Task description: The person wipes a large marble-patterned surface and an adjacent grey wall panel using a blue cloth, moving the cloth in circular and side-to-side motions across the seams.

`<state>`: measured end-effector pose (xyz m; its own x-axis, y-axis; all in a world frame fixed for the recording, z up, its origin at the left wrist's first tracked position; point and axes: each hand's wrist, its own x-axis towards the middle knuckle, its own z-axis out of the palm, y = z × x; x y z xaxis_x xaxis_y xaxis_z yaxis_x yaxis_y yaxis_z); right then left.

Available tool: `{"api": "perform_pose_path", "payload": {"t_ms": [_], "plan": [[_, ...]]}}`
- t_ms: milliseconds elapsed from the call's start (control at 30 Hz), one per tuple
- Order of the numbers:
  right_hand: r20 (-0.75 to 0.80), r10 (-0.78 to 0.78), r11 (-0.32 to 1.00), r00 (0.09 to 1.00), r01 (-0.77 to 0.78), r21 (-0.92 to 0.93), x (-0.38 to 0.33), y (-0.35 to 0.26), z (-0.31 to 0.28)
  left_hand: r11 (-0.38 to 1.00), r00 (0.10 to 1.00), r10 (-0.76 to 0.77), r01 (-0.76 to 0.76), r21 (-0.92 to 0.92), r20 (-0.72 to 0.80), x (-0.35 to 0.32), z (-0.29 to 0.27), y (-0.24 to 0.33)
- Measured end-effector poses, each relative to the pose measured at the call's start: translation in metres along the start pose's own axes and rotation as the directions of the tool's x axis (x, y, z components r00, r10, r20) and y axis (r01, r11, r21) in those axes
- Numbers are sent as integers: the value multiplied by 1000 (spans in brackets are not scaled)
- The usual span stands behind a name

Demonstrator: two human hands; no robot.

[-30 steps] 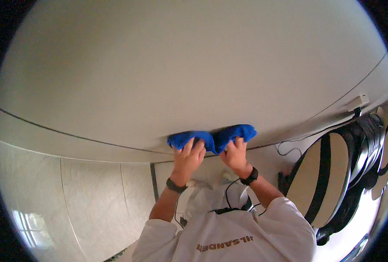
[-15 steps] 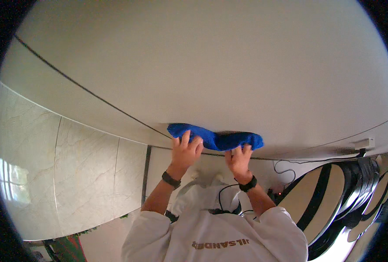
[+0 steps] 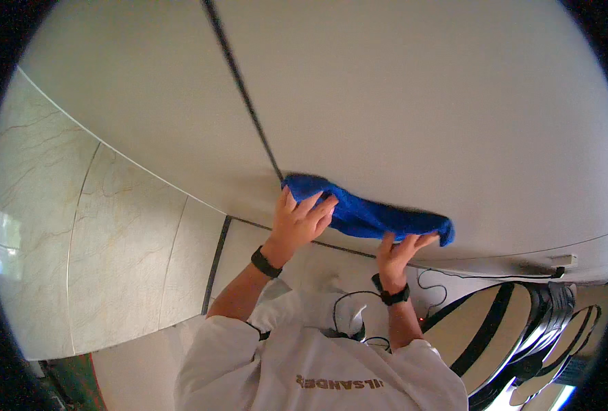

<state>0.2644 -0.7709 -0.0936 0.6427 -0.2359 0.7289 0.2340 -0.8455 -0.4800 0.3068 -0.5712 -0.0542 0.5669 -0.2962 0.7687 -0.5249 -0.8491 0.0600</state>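
A blue cloth [image 3: 376,216], fuzzy like a towel, lies bunched in a long strip against a smooth pale wall panel [image 3: 400,109]. My left hand [image 3: 295,222] holds its left end, fingers bent and partly spread over the fabric, close to where a dark seam [image 3: 243,89] meets the cloth. Lower down, my right hand [image 3: 396,257] grips the cloth's right part from its near edge. The thumb and fingertips there are partly hidden by the fabric. The strip slopes down toward the right. Each wrist wears a dark band.
Glossy marble-look tiles [image 3: 119,233] with thin joints cover the left side. At the lower right stands a bulky cream and black padded object [image 3: 495,329]. A black cable [image 3: 489,276] runs along the wall's base to a small white box [image 3: 563,260].
Both hands and the cloth have shifted to the right, with the cloth tilting more and stretching wider. My view has turned, so the dark seam now stands steeper.
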Motion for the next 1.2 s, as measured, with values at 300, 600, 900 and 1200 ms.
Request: {"api": "perform_pose_path", "payload": {"t_ms": [300,600,900,1200], "plan": [[234,-68,994,970,87,-70,-39,-108,95,997,996,-42,47,-59,76,-49,-34,-123],[195,-137,988,971,149,-49,-7,-262,178,972,966,-227,232,-27,120,-83,-94,-291],[381,-212,949,900,283,-140,-70,-301,263,958,957,-285,286,-19,62,-130,-89,-344],[8,-203,957,979,200,-210,22,-363,223,951,940,-301,283,-123,-163,-50,-147,-360]]}}
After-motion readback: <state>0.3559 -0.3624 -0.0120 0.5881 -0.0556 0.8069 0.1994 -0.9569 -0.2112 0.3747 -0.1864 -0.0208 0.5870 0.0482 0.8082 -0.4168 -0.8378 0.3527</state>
